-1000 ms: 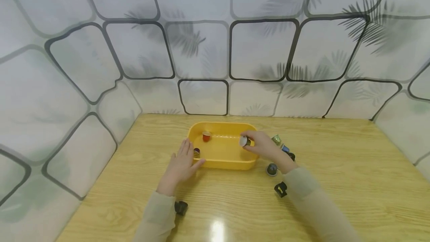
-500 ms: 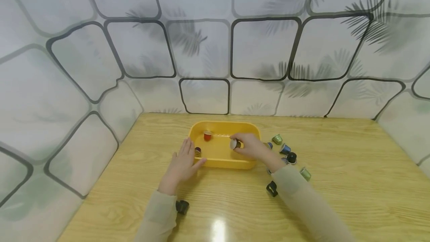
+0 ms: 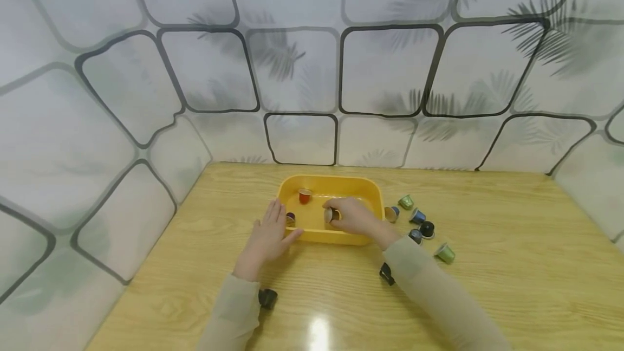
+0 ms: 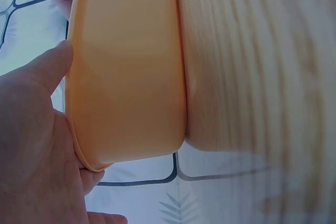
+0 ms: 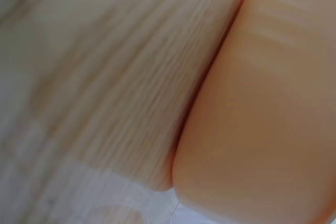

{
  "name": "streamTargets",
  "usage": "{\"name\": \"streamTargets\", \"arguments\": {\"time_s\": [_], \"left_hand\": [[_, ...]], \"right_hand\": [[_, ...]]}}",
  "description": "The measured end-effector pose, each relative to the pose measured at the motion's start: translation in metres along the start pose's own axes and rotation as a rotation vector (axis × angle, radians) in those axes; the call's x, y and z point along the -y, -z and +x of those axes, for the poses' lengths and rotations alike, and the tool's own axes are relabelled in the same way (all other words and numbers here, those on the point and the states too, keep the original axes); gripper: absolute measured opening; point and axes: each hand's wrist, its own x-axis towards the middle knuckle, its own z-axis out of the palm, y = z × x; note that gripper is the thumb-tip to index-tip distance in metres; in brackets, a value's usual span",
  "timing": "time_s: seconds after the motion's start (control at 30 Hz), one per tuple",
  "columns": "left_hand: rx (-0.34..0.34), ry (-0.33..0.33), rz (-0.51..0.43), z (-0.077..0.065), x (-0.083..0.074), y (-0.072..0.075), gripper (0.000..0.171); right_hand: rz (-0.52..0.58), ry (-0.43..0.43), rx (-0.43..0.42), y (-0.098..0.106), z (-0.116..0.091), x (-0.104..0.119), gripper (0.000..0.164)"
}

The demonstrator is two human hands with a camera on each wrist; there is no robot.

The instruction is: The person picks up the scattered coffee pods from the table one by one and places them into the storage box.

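In the head view, a yellow tray [image 3: 336,236] stands on the wooden table. My right hand [image 3: 358,216] reaches into it and pinches a dark coffee capsule [image 3: 331,215] with a pale lid, lid turned left. Inside lie a red capsule [image 3: 304,196] at the back left and a dark capsule with a gold band [image 3: 290,219] at the front left. My left hand [image 3: 265,236] rests with extended fingers on the left end of the tray, thumb at the front rim. In the left wrist view, the thumb [image 4: 52,64] touches that rim. The right hand is out of the right wrist view.
Right of the tray lie several more capsules: a gold one [image 3: 391,214], a green one [image 3: 406,202], a blue one [image 3: 417,216], a black one [image 3: 427,228] and another green one [image 3: 444,253]. A patterned wall [image 3: 302,140] borders the table's back.
My right hand has carried the dark capsule leftward, from the tray's right end to near its middle. The left hand has kept its place on the tray.
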Motion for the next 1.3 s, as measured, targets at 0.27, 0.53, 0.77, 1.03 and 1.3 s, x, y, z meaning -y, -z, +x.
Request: {"name": "streamTargets", "arguments": {"time_s": [0.27, 0.53, 0.77, 1.03, 1.3], "left_hand": [[-0.007, -0.002, 0.005, 0.001, 0.0, 0.0, 0.077], [-0.003, -0.005, 0.003, 0.001, 0.001, -0.002, 0.077], [0.005, -0.008, 0.009, 0.002, 0.0, -0.004, 0.077], [0.003, -0.013, 0.011, 0.003, 0.0, -0.005, 0.077], [0.002, -0.009, 0.011, 0.002, 0.002, -0.003, 0.079]], "right_hand": [[0.041, -0.016, 0.04, -0.004, 0.009, 0.004, 0.033], [0.07, -0.002, 0.08, -0.01, 0.017, 0.005, 0.032], [0.081, 0.039, 0.079, -0.017, 0.023, 0.004, 0.027], [0.037, 0.07, 0.114, -0.021, 0.029, 0.005, 0.025], [0.014, 0.073, 0.142, -0.021, 0.032, 0.009, 0.02]]}}
